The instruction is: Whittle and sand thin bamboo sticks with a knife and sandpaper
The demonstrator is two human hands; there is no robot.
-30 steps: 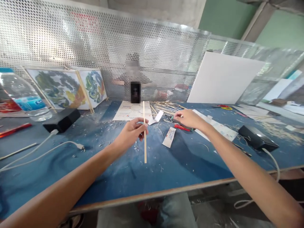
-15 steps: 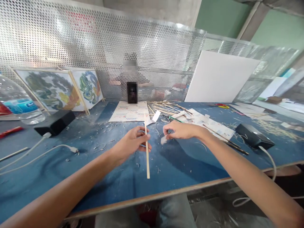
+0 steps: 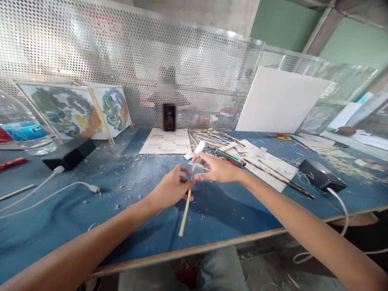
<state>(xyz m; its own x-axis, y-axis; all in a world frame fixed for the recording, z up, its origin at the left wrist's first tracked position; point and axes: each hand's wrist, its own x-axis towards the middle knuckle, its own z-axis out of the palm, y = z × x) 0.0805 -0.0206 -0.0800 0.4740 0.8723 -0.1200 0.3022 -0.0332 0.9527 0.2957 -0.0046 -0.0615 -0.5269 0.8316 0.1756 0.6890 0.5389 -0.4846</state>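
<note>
A thin pale wooden strip (image 3: 185, 214) is pinched in my left hand (image 3: 174, 186), its lower end slanting toward the table's front edge. My right hand (image 3: 214, 169) has its fingers closed on a small whitish piece (image 3: 198, 165), which lies against the upper part of the strip. Just behind my hands is a folded white paper piece (image 3: 198, 149). A green cutter (image 3: 230, 157) rests on the blue table (image 3: 139, 238), right of and behind my right hand.
Thin sticks (image 3: 212, 138) are piled behind printed sheets (image 3: 165, 141). Black boxes with white cables, one (image 3: 69, 153) on the left and another (image 3: 323, 174) on the right, flank my arms. A water bottle (image 3: 27, 133) and painted panels (image 3: 66, 111) stand at left.
My right hand has moved left with the whitish piece, bringing it to the strip. The strip has tilted, its lower end shifting left. The green cutter is now more exposed.
</note>
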